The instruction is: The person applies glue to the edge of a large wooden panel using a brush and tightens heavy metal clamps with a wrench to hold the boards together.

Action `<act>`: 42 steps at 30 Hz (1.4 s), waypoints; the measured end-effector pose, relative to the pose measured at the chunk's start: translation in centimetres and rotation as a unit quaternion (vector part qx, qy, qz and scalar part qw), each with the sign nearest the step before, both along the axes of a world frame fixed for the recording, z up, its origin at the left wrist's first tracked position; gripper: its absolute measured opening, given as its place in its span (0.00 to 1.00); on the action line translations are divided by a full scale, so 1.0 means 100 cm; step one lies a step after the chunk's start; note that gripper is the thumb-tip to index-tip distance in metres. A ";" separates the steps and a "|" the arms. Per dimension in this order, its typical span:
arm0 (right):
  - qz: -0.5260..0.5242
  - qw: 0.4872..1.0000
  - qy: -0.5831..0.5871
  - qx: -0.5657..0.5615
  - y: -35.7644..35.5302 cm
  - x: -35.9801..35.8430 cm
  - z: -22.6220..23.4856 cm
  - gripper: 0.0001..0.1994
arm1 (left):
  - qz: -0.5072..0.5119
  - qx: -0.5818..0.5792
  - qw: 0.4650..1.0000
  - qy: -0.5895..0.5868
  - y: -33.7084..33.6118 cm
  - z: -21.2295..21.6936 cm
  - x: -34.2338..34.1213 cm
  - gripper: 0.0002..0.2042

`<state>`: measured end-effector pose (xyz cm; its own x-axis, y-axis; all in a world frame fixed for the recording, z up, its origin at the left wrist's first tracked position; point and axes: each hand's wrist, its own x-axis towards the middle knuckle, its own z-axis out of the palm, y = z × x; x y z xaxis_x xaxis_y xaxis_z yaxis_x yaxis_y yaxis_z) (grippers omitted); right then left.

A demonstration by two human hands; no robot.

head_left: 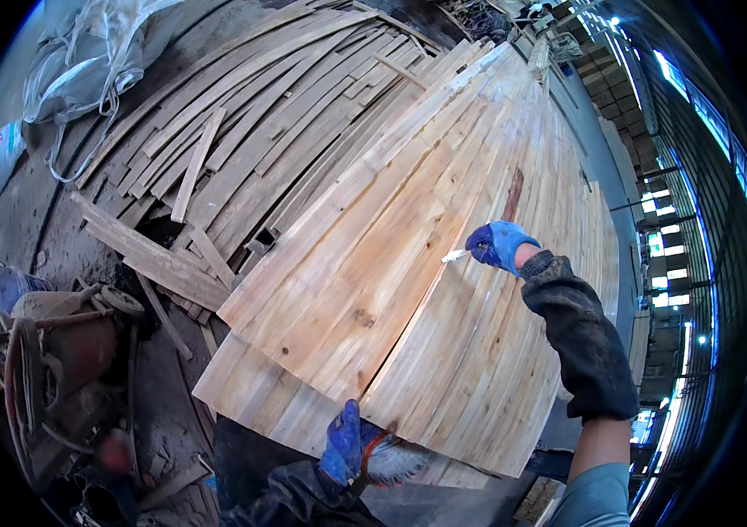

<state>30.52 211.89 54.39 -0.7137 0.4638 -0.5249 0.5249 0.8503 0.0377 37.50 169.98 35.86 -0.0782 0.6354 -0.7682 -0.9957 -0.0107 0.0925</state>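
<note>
Pale glued boards (409, 290) fill the frame's centre. At three o'clock, your right hand (498, 243) pinches a white chalk stick (455, 256) against the wood; at six, your left hand (344, 443) clutches a brush (391, 458). Press hard and the chalk may snap.

dusty floor (31, 220), bright windows (707, 114) right.

A big stack of pale glued wood panels (409, 290) carries the work — the top panel lies askew over the lower ones, and its near corner reaches past their edge. On this top panel lies a thin reddish-brown strip (512, 195), near the far side. Behind the stack, to the left, loose grey planks (251, 114) lie in a heap on the dusty floor (14, 220).
</note>
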 end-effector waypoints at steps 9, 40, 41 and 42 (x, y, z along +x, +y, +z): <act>0.050 0.995 -0.064 -0.052 -0.035 0.002 0.001 0.11 | 0.025 0.052 0.996 -0.068 -0.001 0.008 -0.006 0.25; 0.207 0.978 -0.027 -0.024 -0.108 0.017 -0.008 0.09 | 0.019 0.073 0.997 0.015 -0.003 -0.029 0.020 0.26; 0.200 0.978 -0.010 -0.054 -0.115 0.030 -0.008 0.10 | 0.035 0.096 0.995 0.008 -0.003 -0.025 0.021 0.26; 0.193 0.978 -0.022 -0.077 -0.134 0.031 -0.003 0.11 | 0.051 0.118 0.992 -0.002 0.002 -0.012 0.010 0.27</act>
<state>33.67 198.45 54.10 -0.7946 0.0767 -0.6023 0.1641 0.9822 -0.0914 38.53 170.17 34.65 -0.1488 0.7869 -0.5989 -0.9886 -0.1332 0.0705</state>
